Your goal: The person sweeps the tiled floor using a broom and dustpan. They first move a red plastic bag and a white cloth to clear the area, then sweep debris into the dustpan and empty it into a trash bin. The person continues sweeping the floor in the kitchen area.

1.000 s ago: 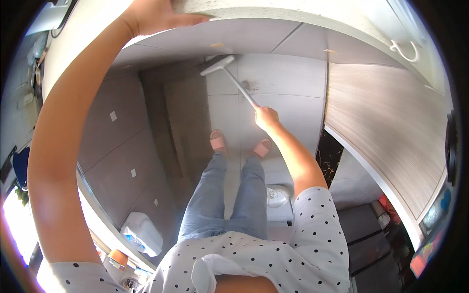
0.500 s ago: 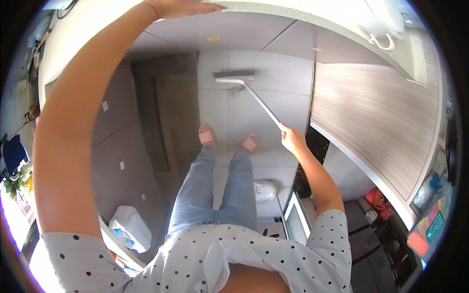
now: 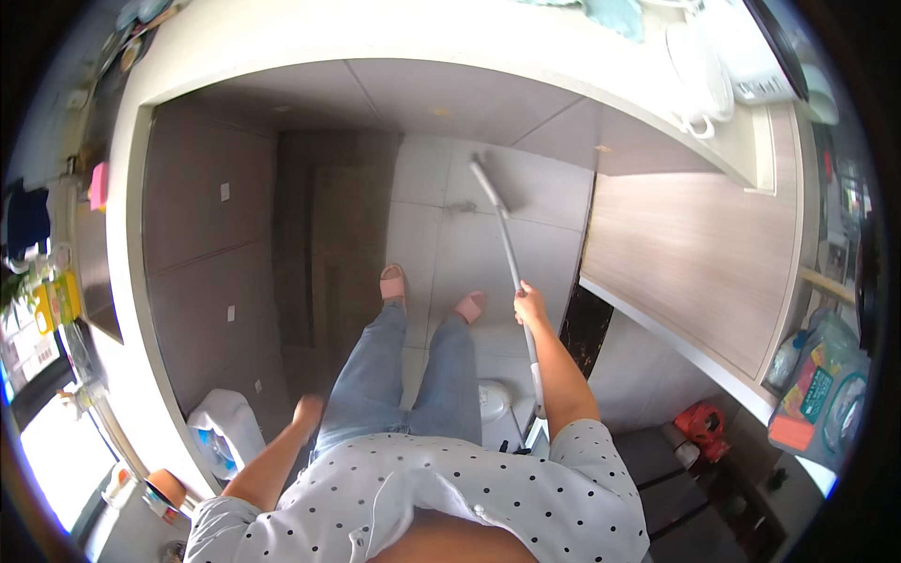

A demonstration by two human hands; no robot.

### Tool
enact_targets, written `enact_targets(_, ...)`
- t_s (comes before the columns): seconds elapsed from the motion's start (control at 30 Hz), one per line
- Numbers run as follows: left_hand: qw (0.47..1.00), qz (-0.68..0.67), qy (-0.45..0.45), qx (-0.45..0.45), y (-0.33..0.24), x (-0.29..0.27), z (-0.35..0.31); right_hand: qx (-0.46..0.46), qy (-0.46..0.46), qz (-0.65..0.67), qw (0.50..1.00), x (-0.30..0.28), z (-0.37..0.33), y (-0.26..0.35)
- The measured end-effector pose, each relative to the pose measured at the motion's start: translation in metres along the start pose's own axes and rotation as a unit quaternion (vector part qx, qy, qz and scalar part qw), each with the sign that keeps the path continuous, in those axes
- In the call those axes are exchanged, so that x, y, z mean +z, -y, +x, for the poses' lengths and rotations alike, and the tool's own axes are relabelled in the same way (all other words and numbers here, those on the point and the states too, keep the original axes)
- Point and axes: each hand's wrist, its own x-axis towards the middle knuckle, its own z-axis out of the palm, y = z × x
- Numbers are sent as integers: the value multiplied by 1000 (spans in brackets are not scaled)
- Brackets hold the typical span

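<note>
My right hand (image 3: 530, 308) is wrapped round the grey handle of a broom (image 3: 508, 249). The handle runs from the floor past my hand and along my right forearm. Its head (image 3: 490, 186) rests on the light tiles near the far cabinets, turned roughly lengthwise to me. Just left of the head lies a small patch of grey dust (image 3: 460, 207). Beside my left thigh hangs my left hand (image 3: 308, 410), away from the broom; motion blurs its fingers, so I cannot make out their pose.
Grey cabinets (image 3: 206, 216) under a pale countertop (image 3: 328, 38) line the left and far sides. A wood-grain cabinet (image 3: 694, 244) stands at right. A dark mat (image 3: 352, 216) lies left of my pink slippers (image 3: 392, 281). White kettle-like jug (image 3: 694, 84) on the far counter; white bin (image 3: 230, 427) at left.
My left hand has left the far counter and dropped beside my thigh. The broom head has turned from crosswise to lengthwise and shifted right, leaving the dust patch exposed.
</note>
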Motion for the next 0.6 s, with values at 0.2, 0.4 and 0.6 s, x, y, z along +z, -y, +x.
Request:
enact_targets(0.2, 905, -410, 63, -90, -3, 34, -48, 50, 25, 183, 982, -30, 15, -20)
enact_targets(0.4, 788, -610, 10, -82, -9, 10, -104, 30, 169, 126, 977, -23, -75, -13)
enact_targets(0.6, 746, -592, -302, 41, -33, 3, -89, 102, 114, 210, 966, -62, -98, -13)
